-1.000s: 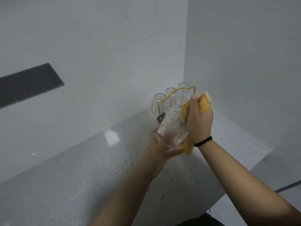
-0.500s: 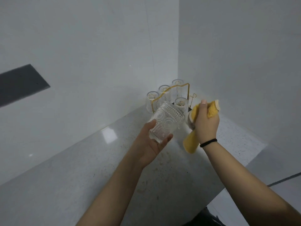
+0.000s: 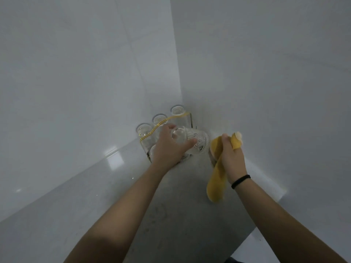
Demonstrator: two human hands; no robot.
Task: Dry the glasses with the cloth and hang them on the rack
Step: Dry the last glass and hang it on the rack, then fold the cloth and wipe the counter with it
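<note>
Head view: hanging a dried glass on the rack.

Gripping the embossed glass [image 3: 191, 141] in the left hand [image 3: 169, 149], tilted, directly over the gold wire rack [image 3: 161, 124] in the counter [image 3: 171, 215] corner. Likely fragile, rigid and slippery; best held round the patterned wall. Clutching the soft yellow cloth [image 3: 217, 175] in the right hand [image 3: 232, 158], just beside, cloth dangling. Extending both forearms forward.

Our left hand [image 3: 167, 149] covers the near side of the rack [image 3: 163, 122] — its base and front pegs stay hidden from us. The glass [image 3: 197, 142] it grips blurs where it overlaps the rack. Right of the rack, the yellow cloth [image 3: 217, 179] hides a pale object — we cannot identify it.
</note>
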